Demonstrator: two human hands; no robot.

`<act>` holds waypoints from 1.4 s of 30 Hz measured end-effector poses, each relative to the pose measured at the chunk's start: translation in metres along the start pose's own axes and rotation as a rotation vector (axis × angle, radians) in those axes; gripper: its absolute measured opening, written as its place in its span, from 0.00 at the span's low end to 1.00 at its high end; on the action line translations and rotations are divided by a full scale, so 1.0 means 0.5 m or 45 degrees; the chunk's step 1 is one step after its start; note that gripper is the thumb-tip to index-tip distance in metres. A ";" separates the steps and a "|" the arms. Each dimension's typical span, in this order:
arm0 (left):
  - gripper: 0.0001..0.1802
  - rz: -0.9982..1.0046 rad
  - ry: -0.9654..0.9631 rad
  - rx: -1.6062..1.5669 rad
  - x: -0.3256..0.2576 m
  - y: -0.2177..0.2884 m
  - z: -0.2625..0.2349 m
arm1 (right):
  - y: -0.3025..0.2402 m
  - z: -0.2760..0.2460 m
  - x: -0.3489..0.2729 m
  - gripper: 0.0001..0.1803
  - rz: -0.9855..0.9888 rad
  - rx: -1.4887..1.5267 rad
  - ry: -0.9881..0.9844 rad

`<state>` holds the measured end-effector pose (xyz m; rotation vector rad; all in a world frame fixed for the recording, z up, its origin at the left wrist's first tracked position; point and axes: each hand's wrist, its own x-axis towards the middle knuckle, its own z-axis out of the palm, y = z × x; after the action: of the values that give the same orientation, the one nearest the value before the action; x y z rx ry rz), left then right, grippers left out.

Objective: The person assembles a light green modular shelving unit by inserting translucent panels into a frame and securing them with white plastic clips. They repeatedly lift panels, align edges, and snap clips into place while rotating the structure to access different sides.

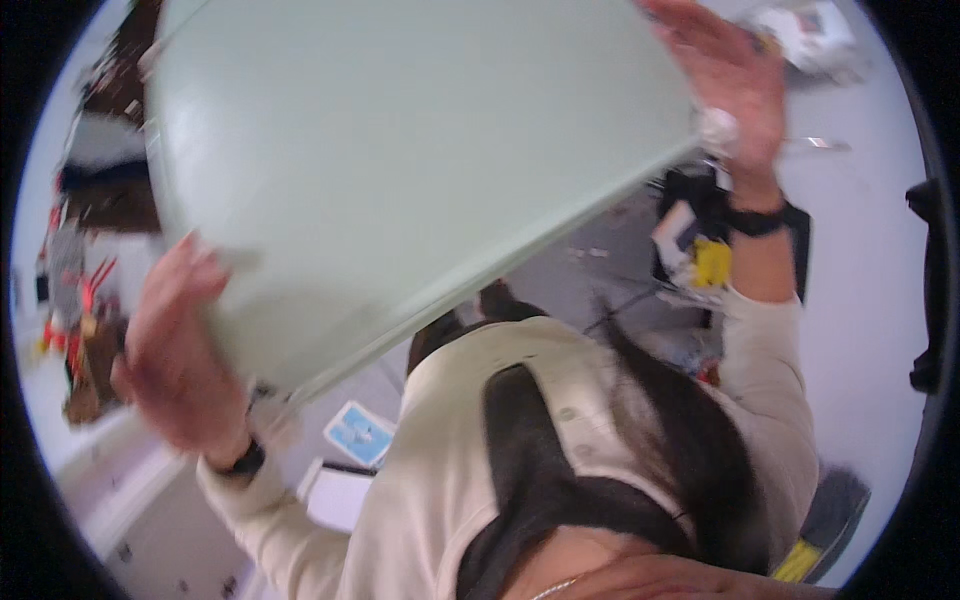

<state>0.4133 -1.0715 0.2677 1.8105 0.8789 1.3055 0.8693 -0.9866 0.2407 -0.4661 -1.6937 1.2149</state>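
Observation:
A large, flat, pale green panel (pixel 420 150) is raised in front of me, tilted so that its near edge rises to the right. My left hand (pixel 185 345) grips its left edge near the lower corner, fingertips over the face. Along the right edge lies my right hand (pixel 735 90), its palm pressed to the side and its fingers pointing away from me. A small white piece (pixel 716 130) sits at the corner beside that palm. Both hands are blurred by motion, and the panel's underside is hidden.
Beyond my right wrist stands a dark container (pixel 690 240) with yellow and white items. A white package (pixel 810 40) lies at the upper right. Lower down are a blue-and-white card (pixel 360 433) and a dark object with a yellow stripe (pixel 830 520). Red and brown items (pixel 95 340) crowd the left.

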 end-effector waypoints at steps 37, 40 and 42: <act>0.15 0.889 -0.259 0.498 0.433 -0.396 -0.318 | -0.057 0.833 0.259 0.27 0.736 -2.527 0.273; 0.15 0.904 -0.260 0.479 0.433 -0.397 -0.319 | -0.076 0.821 0.253 0.29 0.764 -2.555 0.154; 0.15 0.923 -0.254 0.465 0.432 -0.399 -0.318 | -0.079 0.816 0.245 0.30 0.790 -2.523 0.162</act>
<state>0.2925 -0.7614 0.2327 2.6499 0.3610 1.3991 0.4702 -1.1197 0.3181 -2.1985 -2.1630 -0.6455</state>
